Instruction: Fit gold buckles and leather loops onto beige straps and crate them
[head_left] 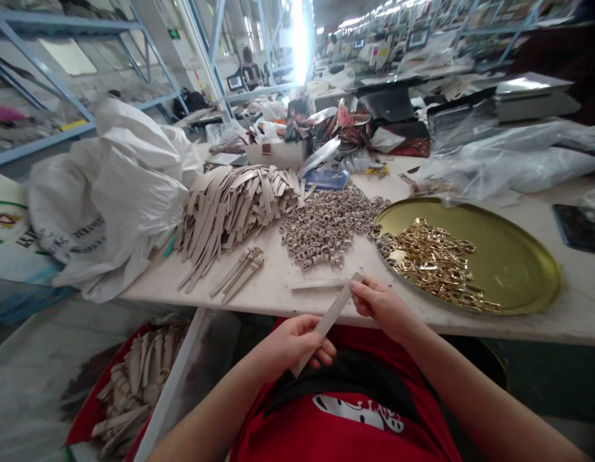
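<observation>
A flat beige strap (336,308) slants between my two hands, over the front edge of the table. My left hand (304,343) is closed on its lower part, thumb on top. At the upper end my right hand (377,300) pinches the strap between thumb and fingers. Just behind, another strap (319,284) lies flat on the table. Farther left are a few straps with fittings (242,273) and a large heap of loose straps (239,205). Beyond my hands is a pile of small beige loops (326,224). Gold buckles (436,263) are heaped on a round tray to the right.
The gold round tray (518,269) reaches the table's front edge. A white sack (128,186) slumps at the left. Below it, a red-rimmed container (85,410) holds finished-looking straps. Plastic bags (509,160), a blue packet (326,179) and a dark phone-like object (579,226) lie around.
</observation>
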